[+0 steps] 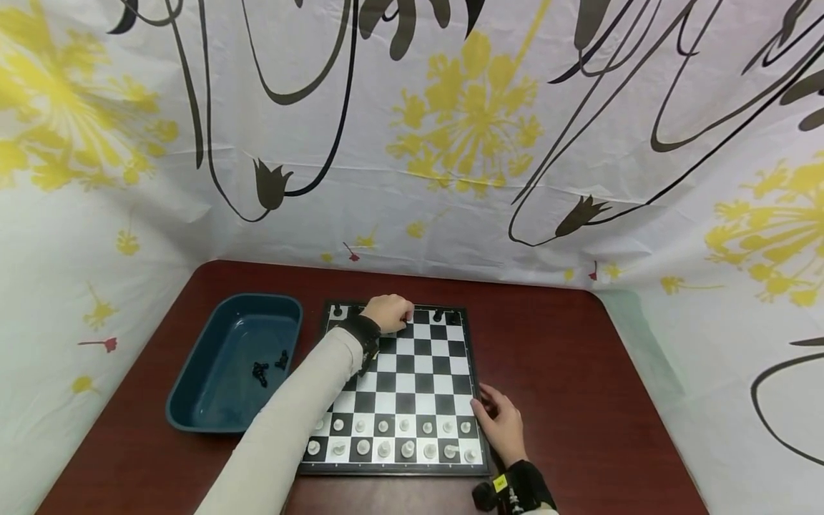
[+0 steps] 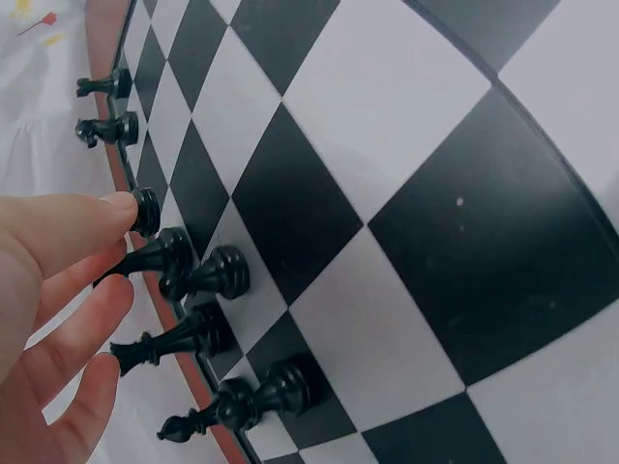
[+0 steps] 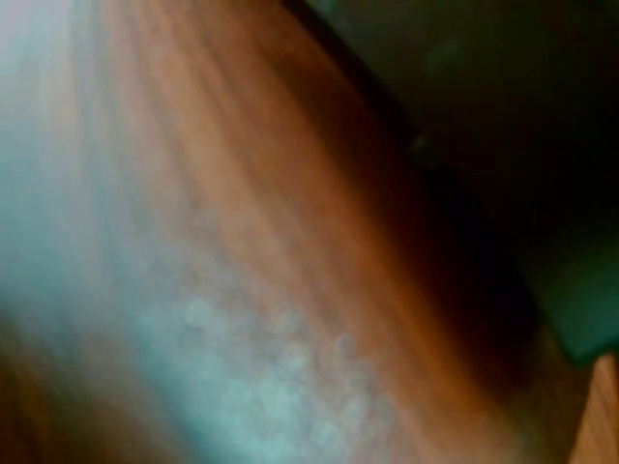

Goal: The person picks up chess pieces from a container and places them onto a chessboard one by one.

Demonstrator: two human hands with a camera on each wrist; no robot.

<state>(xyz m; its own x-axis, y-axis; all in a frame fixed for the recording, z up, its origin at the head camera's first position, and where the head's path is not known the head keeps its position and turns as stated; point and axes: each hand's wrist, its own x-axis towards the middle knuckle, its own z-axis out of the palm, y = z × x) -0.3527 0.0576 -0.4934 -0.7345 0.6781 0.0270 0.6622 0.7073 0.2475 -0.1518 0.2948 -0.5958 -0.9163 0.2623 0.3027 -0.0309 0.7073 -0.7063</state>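
My left hand (image 1: 388, 312) reaches to the far edge of the chessboard (image 1: 405, 364). In the left wrist view its thumb and index finger pinch a black chess piece (image 2: 147, 211), its base close over the board and its top hidden by the fingers. Beside it stand black pieces, among them a queen (image 2: 169, 338), a bishop (image 2: 193, 422) and two pawns; a rook (image 2: 103, 84) and a knight (image 2: 108, 129) are at the far corner. My right hand (image 1: 502, 422) rests at the board's right edge, thumb touching the frame. The right wrist view is blurred.
Left of the board sits a teal plastic tub (image 1: 187, 379) with a few black pieces (image 1: 260, 373) inside. Two rows of white pieces (image 1: 408, 448) line the board's near side. A reddish-brown table (image 1: 566, 372) carries everything, with a patterned sheet (image 1: 360, 143) hanging behind.
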